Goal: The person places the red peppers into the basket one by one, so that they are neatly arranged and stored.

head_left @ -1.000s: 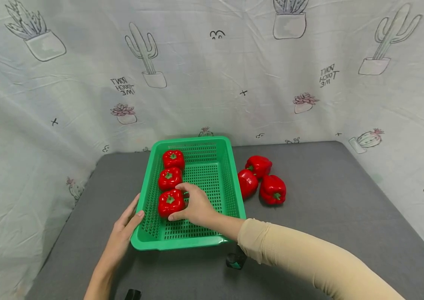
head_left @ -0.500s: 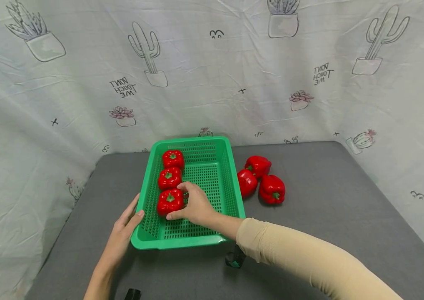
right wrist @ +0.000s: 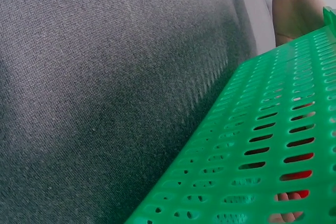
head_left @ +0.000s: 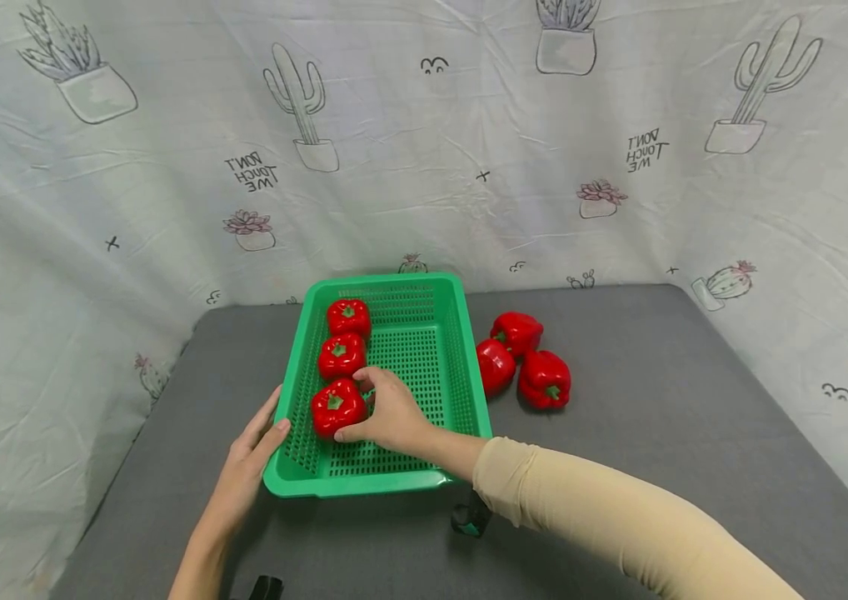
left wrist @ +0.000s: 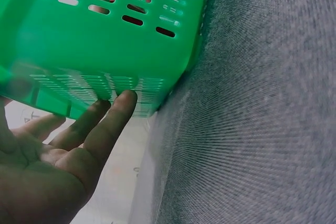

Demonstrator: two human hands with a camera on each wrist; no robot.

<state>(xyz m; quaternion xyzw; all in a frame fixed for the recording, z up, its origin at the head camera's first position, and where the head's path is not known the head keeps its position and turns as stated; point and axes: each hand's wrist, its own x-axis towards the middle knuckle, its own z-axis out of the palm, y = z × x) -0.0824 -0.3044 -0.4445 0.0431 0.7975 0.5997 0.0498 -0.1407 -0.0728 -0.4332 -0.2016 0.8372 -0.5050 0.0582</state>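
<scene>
A green slotted basket (head_left: 375,485) stands on the grey cloth in the head view. Three red bell peppers line its left side, stems up: a far one (head_left: 348,318), a middle one (head_left: 341,357) and a near one (head_left: 337,410). My right hand (head_left: 392,414) reaches into the basket and grips the near pepper between thumb and fingers. On the left rim my left hand (head_left: 247,454) holds the basket, thumb on top. Its fingers (left wrist: 107,129) press the outer wall in the left wrist view. The right wrist view shows mostly the basket's outside (right wrist: 252,129).
Outside the basket's right wall lie three more red bell peppers, at the back (head_left: 517,333), beside the wall (head_left: 495,367) and in front (head_left: 546,380). A patterned curtain (head_left: 394,167) hangs behind the grey cloth (head_left: 656,400).
The near pepper has turned and shifted slightly left in my right hand, its stem now further left. My left hand and the basket stay nearly still.
</scene>
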